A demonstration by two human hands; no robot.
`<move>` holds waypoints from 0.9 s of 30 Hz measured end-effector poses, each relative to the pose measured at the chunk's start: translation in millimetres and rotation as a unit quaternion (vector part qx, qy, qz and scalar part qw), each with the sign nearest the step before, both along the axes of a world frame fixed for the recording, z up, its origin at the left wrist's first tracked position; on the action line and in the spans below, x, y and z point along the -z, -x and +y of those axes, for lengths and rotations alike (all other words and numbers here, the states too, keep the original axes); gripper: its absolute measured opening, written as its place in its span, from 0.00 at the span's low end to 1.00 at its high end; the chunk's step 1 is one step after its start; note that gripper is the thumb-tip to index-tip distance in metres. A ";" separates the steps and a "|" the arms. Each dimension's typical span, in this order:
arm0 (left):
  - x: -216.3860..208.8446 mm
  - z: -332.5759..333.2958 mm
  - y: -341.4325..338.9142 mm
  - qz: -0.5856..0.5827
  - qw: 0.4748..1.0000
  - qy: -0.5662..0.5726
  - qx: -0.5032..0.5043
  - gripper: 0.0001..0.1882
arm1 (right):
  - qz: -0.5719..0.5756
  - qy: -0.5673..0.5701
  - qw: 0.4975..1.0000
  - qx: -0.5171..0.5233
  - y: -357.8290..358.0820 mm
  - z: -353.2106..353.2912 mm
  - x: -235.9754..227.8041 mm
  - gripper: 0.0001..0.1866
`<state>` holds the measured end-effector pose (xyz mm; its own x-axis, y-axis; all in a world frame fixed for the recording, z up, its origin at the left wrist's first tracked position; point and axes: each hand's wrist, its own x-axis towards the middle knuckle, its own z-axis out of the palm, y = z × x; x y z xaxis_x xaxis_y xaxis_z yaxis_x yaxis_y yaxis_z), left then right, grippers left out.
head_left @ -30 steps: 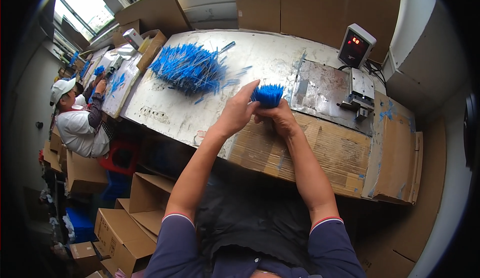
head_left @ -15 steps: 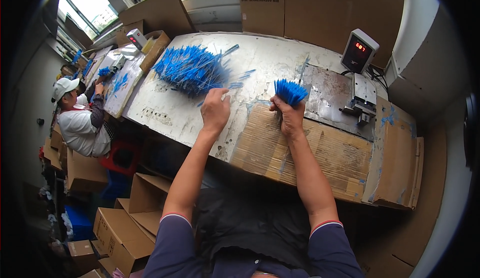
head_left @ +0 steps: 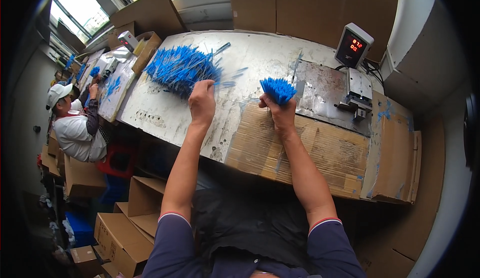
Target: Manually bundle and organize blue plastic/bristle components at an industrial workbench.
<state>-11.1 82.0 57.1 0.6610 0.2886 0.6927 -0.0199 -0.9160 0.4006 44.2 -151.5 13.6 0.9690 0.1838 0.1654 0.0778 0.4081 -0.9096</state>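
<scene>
My right hand is closed round a bundle of thin blue-tipped sticks, their blue ends fanned upward above the fist. Thin pale stems show below the fingers. At the near right edge of a big heap of the same blue-tipped sticks, my left hand is curled with thumb and fingers together. Whatever it pinches, if anything, is too small to make out. A few loose sticks lie just right of the heap.
The white worktable carries a flattened cardboard sheet and a metal plate with a small machine. Behind stands a box with a red digital display. A person in a white cap works at the left. Open cartons crowd the floor.
My left hand has lifted slightly and its fingers have drawn together beside the heap. The right hand still grips its bundle. The display's digits have changed, and the whole view has shifted slightly.
</scene>
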 end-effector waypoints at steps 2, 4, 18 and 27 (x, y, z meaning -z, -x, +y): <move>-15.0 -10.3 12.7 -0.030 0.999 -0.018 0.030 0.04 | -0.026 -0.004 1.000 0.013 3.6 3.7 -4.3 0.07; -26.1 -29.3 26.5 -0.012 0.997 -0.009 0.071 0.05 | -0.053 -0.008 0.998 0.025 5.5 4.2 -8.6 0.10; -3.2 -41.5 23.8 0.112 0.921 0.355 0.117 0.11 | 0.134 -0.090 0.981 -0.104 6.9 -7.9 -19.7 0.10; 22.8 27.2 -9.3 0.119 0.993 0.000 0.025 0.10 | 0.164 -0.114 0.976 -0.086 -2.8 -7.4 -10.9 0.13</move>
<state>-1.8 109.2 34.3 0.8197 0.2505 0.5151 0.0291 -0.9163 0.3994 47.1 -159.0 24.5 0.9344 0.3436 -0.0938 -0.2908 0.5839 -0.7579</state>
